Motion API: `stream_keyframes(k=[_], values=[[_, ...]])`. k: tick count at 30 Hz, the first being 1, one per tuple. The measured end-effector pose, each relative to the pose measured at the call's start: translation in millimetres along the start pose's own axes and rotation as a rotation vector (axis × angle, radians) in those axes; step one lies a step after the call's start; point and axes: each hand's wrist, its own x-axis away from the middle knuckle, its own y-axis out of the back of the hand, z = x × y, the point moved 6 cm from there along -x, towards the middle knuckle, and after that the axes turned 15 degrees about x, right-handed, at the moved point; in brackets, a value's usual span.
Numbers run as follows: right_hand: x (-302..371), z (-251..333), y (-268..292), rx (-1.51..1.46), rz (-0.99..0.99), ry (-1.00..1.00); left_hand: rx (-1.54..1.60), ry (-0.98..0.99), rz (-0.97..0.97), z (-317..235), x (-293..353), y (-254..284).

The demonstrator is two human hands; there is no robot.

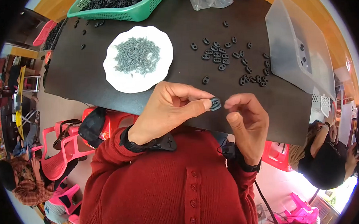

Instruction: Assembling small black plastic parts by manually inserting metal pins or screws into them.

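Note:
Between the thumb and index finger of my left hand (175, 106) is a small black two-hole cord lock (215, 103), held above the table's near edge. Just to its right, my right hand (251, 123) has its thumb and fingers apart, with nothing visible between them. A white scalloped plate (113, 75) lies beyond my left hand, bearing a heap of small grey springs (138, 56). Many similar black oval two-hole pieces (217, 54) are scattered on the dark table (187, 24), ahead of my hands.
At the far left, a green basket (123, 14) is filled with black parts. A translucent plastic bin (296, 49) stands at the right, a clear bag (210, 0) at the back. Red and pink chairs (55, 158) surround the table; other people sit at both sides.

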Motion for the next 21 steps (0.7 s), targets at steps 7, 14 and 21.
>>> stream_keyframes(k=[7, 14, 21], values=[[-4, 24, -3, 0.109, 0.058, -0.066, 0.063, -0.029, 0.049, -7, 1, -10], [-9, 47, -9, 0.196, 0.075, -0.074, 0.095, 0.02, 0.095, -16, 5, -7], [-30, 68, 76, 0.56, -0.491, 0.033, 0.112, -0.005, 0.092, -19, 6, 6]])
